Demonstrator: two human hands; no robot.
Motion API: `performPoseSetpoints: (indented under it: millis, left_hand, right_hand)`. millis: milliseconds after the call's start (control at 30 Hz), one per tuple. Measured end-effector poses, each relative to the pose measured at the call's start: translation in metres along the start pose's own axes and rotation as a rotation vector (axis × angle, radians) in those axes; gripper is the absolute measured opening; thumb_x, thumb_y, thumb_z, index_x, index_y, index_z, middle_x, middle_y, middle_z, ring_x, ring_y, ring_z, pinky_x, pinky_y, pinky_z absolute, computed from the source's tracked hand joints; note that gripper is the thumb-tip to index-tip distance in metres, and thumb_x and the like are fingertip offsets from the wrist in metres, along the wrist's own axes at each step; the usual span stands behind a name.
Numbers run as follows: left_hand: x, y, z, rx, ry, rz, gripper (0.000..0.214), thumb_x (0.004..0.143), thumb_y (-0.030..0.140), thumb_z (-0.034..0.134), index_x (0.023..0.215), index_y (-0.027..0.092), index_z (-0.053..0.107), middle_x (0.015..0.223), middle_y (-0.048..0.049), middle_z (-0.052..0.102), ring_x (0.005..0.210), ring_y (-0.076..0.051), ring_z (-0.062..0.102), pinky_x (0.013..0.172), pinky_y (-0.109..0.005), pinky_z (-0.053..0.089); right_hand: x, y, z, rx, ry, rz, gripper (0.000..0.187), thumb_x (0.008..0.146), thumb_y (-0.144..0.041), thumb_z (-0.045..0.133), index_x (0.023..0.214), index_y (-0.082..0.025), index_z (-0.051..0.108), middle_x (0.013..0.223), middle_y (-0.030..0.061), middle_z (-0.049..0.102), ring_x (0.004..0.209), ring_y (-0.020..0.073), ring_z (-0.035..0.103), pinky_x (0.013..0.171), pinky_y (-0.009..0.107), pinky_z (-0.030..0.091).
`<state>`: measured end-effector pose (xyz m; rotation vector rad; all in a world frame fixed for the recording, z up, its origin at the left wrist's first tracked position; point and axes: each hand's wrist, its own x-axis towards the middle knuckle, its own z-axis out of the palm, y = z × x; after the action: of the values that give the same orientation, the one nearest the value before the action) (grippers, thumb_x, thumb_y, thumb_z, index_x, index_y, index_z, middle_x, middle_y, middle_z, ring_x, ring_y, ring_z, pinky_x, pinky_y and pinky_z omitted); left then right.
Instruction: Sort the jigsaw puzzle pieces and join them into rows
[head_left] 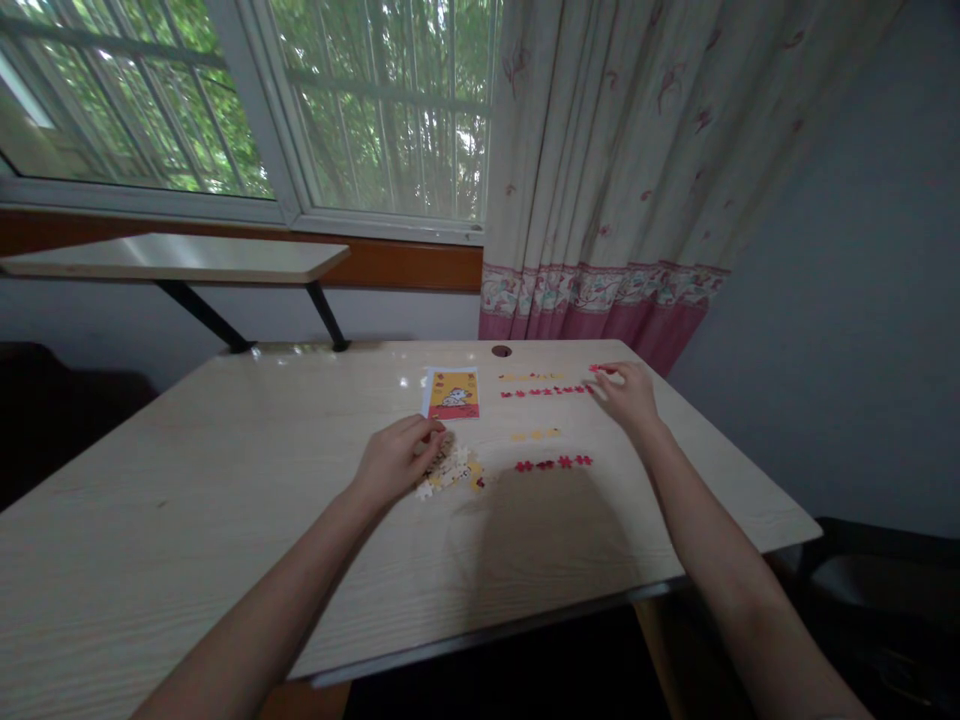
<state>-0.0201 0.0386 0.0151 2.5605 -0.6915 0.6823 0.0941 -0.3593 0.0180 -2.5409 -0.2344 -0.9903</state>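
Observation:
My right hand pinches a red puzzle piece between thumb and fingertips, above the right end of a row of red pieces. Behind that row lies a row of yellow pieces. Nearer to me are a short yellow row and a short red row. My left hand is closed at the left edge of a loose heap of mostly pale puzzle pieces. Its fingertips are together, and what they hold, if anything, is too small to name. Just beyond it lies a picture card with a white animal on yellow and red.
The wooden desk has a round cable hole near its back edge. A raised shelf on black legs stands at the back left. A curtain hangs behind the desk, and a dark chair is at the right.

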Motion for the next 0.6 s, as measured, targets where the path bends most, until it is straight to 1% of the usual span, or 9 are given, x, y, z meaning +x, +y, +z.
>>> performPoseSetpoints:
  millis: [100,200,267,333,467,600]
  left_hand:
    - [0.0,0.0,0.0,0.007,-0.001,-0.005,0.015,0.085,0.028,0.045,0.087,0.019,0.057,0.077,-0.0022,0.061,0.068,-0.014,0.057,0.059,-0.023,0.042]
    - [0.0,-0.001,0.001,0.007,0.008,-0.007,0.015,0.085,0.027,0.044,0.088,0.019,0.057,0.077,-0.0021,0.061,0.067,-0.013,0.057,0.059,-0.023,0.042]
    - [0.0,-0.002,0.001,0.008,0.005,-0.008,0.015,0.085,0.027,0.044,0.088,0.019,0.057,0.078,-0.0022,0.062,0.067,-0.013,0.057,0.059,-0.023,0.042]
    - [0.0,-0.003,0.001,0.015,-0.003,-0.014,0.016,0.085,0.027,0.044,0.089,0.019,0.057,0.078,-0.0023,0.062,0.067,-0.013,0.058,0.059,-0.023,0.043]
    - [0.0,-0.003,0.002,0.022,0.006,-0.01,0.017,0.085,0.029,0.045,0.09,0.019,0.058,0.079,-0.0025,0.063,0.068,-0.014,0.059,0.059,-0.023,0.043]
    - [0.0,-0.003,0.001,0.021,0.016,0.016,0.017,0.085,0.028,0.044,0.089,0.019,0.058,0.078,-0.0024,0.064,0.065,-0.013,0.058,0.059,-0.023,0.043]
  right_hand:
    - [-0.002,0.038,0.006,-0.073,-0.111,0.137,0.035,0.076,-0.046,0.055,0.09,-0.016,0.068,0.092,0.0112,0.066,0.089,0.0235,0.055,0.084,0.036,0.037]
    - [-0.005,0.057,0.015,-0.118,-0.255,0.204,0.036,0.076,-0.047,0.054,0.094,-0.019,0.068,0.097,0.0095,0.066,0.088,0.0219,0.056,0.079,0.032,0.041]
    - [-0.007,0.062,0.019,-0.141,-0.319,0.223,0.034,0.077,-0.044,0.053,0.095,-0.02,0.068,0.099,0.0085,0.065,0.087,0.0206,0.057,0.076,0.03,0.042]
    - [-0.007,0.064,0.023,-0.154,-0.351,0.229,0.031,0.078,-0.042,0.052,0.096,-0.022,0.068,0.099,0.0078,0.065,0.085,0.0199,0.058,0.073,0.03,0.042]
    - [-0.007,0.065,0.024,-0.163,-0.363,0.22,0.029,0.079,-0.04,0.052,0.098,-0.024,0.068,0.1,0.0064,0.065,0.086,0.0202,0.057,0.075,0.031,0.042]
    - [-0.007,0.064,0.024,-0.168,-0.372,0.216,0.029,0.079,-0.038,0.052,0.098,-0.025,0.068,0.102,0.0063,0.065,0.089,0.0202,0.057,0.077,0.031,0.042]
